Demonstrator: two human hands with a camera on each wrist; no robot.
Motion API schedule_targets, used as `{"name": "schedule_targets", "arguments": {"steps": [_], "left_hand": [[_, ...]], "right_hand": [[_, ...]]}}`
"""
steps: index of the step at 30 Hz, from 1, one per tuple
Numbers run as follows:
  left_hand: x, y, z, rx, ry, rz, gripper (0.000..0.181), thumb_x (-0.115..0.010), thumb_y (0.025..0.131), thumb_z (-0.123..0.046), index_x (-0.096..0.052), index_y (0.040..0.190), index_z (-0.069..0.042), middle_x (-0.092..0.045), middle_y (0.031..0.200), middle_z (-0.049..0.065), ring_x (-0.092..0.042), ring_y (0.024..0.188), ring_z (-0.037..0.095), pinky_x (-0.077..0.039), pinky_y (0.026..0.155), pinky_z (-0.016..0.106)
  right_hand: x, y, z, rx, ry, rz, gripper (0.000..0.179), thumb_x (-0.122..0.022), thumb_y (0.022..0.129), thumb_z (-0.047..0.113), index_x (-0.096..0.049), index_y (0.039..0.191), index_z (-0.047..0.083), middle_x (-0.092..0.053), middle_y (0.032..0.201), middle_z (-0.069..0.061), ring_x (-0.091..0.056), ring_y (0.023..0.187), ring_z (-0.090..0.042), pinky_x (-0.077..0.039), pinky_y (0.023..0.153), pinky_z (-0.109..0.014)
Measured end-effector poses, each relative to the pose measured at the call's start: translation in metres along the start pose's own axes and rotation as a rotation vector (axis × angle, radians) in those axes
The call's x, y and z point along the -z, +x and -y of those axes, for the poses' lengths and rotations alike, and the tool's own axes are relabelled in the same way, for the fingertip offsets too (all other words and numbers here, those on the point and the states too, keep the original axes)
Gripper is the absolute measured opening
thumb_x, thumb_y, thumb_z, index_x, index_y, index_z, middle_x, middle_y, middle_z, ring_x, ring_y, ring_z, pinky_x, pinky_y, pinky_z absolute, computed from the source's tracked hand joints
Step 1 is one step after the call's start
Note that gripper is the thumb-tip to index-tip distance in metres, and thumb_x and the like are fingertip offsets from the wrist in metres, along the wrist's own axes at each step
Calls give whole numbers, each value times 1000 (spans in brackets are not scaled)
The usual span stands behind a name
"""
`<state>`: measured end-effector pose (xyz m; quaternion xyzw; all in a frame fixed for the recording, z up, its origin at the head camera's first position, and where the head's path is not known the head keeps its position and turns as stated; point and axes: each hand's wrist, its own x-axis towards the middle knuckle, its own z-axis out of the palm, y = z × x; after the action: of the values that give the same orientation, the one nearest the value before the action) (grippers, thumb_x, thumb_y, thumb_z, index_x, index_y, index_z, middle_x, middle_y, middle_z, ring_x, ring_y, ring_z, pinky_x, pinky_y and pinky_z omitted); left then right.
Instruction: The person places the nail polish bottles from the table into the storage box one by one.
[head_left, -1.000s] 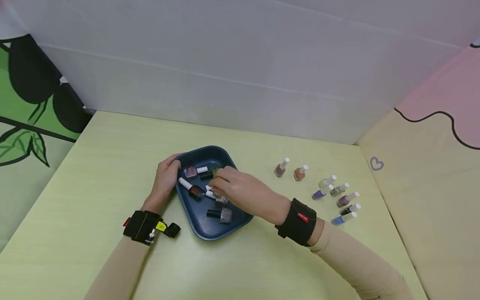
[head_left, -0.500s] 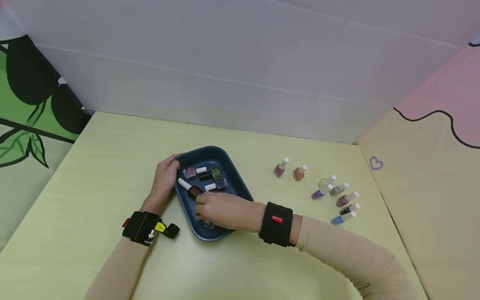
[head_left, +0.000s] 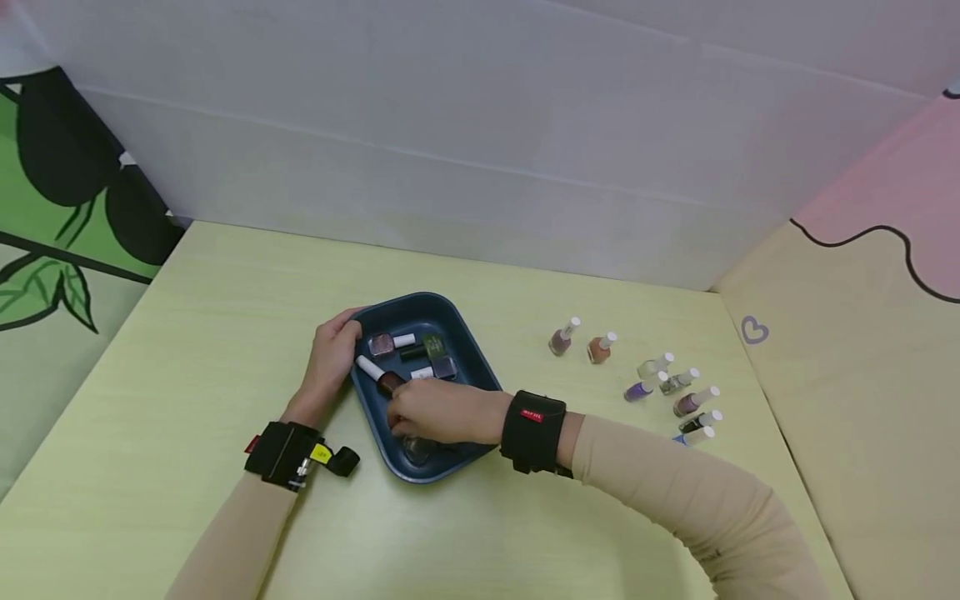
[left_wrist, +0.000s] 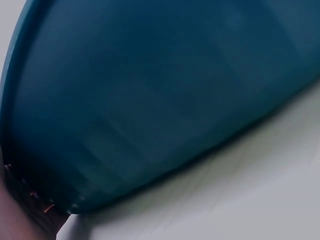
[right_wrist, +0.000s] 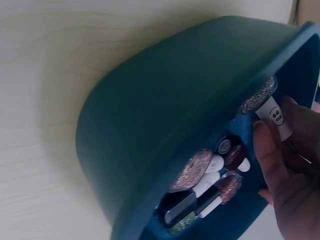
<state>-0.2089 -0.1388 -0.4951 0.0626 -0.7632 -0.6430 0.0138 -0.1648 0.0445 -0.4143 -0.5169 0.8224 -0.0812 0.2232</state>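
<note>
My left hand [head_left: 330,362] grips the left rim of a dark blue tray [head_left: 372,433], thumb over the edge. Inside the tray lie several nail polish bottles, among them a pinkish glitter one [head_left: 381,344], a green one [head_left: 433,345] and a dark brown one [head_left: 390,382]. My right hand [head_left: 446,410] reaches into the tray's near half. In the right wrist view its thumb and fingers pinch the white cap [right_wrist: 274,114] of a glitter nail polish bottle [right_wrist: 260,96]. The left wrist view shows mostly the tray's outer wall [left_wrist: 160,100].
To the right of the tray, several nail polish bottles stand on the table: a mauve one [head_left: 560,342], an orange-brown one [head_left: 598,350] and a cluster including a purple one [head_left: 639,390]. A pale wall [head_left: 450,150] rises behind the table [head_left: 255,292].
My right hand has moved from the tray's middle right to its near half, uncovering the green bottle and a dark one beside it. The left hand keeps its grip on the tray.
</note>
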Motion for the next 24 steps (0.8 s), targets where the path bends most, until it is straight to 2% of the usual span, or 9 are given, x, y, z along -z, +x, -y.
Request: {"name": "schedule_targets", "arguments": {"steps": [5, 13, 17, 24], "left_hand": [[0, 1, 0, 5, 5, -4, 46, -32, 93, -12, -55, 131, -2, -56, 130, 15, -46, 117, 24, -33, 104, 43], [2, 0, 1, 13, 18, -7, 46, -30, 94, -14, -55, 132, -4, -54, 132, 14, -46, 118, 24, -33, 105, 44], [0, 1, 2, 21, 12, -9, 46, -31, 94, -13, -55, 131, -4, -55, 131, 14, -46, 117, 24, -33, 105, 44], [-1, 3, 2, 21, 9, -1, 47, -30, 93, -12, -54, 132, -2, -54, 132, 15, -46, 119, 24, -32, 106, 45]], "right_hand": [[2, 3, -5, -15, 83, 43, 19, -58, 92, 19, -68, 104, 8, -62, 87, 5, -53, 72, -2, -43, 65, -11], [4, 11, -8, -18, 107, 119, 14, -59, 91, 19, -64, 99, 9, -60, 85, 4, -52, 69, -3, -42, 62, -12], [2, 14, -10, -25, 102, 133, 16, -59, 91, 19, -65, 102, 8, -60, 89, 4, -53, 72, -3, -43, 64, -12], [-2, 17, -13, -26, 21, 143, 21, -59, 91, 21, -64, 107, 9, -57, 98, 1, -54, 78, -3, -44, 68, -13]]}}
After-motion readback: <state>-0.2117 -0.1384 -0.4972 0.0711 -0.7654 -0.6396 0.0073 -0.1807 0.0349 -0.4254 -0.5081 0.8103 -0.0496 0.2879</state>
